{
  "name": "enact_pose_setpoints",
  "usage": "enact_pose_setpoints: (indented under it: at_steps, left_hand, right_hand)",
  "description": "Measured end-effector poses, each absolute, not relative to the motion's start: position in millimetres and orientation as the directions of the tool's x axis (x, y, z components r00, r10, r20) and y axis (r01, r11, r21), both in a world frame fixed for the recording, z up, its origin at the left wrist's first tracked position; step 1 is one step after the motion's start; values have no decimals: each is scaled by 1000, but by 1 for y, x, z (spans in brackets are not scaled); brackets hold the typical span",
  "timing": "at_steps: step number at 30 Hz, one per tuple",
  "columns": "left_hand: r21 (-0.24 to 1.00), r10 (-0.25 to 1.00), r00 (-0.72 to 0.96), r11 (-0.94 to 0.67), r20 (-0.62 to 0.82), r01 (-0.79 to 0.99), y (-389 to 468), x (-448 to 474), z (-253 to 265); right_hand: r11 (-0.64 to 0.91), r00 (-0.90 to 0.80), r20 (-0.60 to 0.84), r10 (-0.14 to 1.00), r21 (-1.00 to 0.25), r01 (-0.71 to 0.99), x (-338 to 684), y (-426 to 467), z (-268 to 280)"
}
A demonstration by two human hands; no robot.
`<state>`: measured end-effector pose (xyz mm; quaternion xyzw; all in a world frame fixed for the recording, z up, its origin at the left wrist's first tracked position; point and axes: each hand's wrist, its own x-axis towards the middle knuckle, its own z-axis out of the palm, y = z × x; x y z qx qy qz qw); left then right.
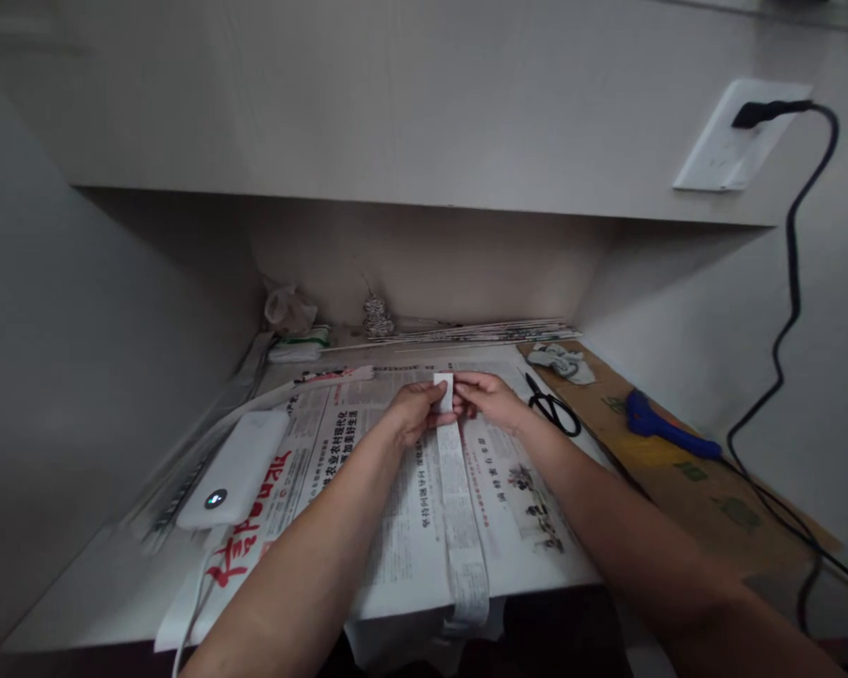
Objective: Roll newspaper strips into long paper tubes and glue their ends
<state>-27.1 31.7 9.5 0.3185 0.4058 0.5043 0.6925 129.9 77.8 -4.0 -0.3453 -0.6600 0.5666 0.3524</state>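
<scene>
A long folded newspaper strip (459, 508) runs from the table's front edge up to my two hands. Its far end is turned up as a small pale flap between my fingers. My left hand (420, 411) pinches this end from the left, thumb on top. From the right, my right hand (481, 394) grips the same end with closed fingers, partly hidden behind the flap. Under both hands lies a spread newspaper (396, 541) with red and black print. Just right of my right hand is a pair of black-handled scissors (555, 411).
A white power bank (236, 468) with a cable lies at left. On cardboard (678, 485) at right rest a blue glue gun (668, 426) and a crumpled cloth (562, 363). Thin paper rods (481, 332) line the back. A black cord (791, 273) hangs from the socket (739, 141).
</scene>
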Motion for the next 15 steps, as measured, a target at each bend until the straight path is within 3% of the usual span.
enact_pose_setpoints:
  at_steps: [4, 8, 11, 15]
  left_hand:
    - [814, 939, 224, 338, -260, -473, 29, -27, 12]
    - [790, 938, 208, 345, -276, -508, 29, -27, 13]
    - [801, 944, 190, 329, -269, -501, 29, -25, 11]
    - [834, 952, 189, 303, -241, -461, 28, -24, 11]
  right_hand:
    - [372, -567, 220, 793, -913, 166, 128, 75, 1]
    - [586, -539, 355, 764, -730, 351, 128, 67, 10]
    - [619, -472, 416, 777, -641, 454, 129, 61, 12]
    - [590, -399, 436, 807, -637, 497, 129, 62, 13]
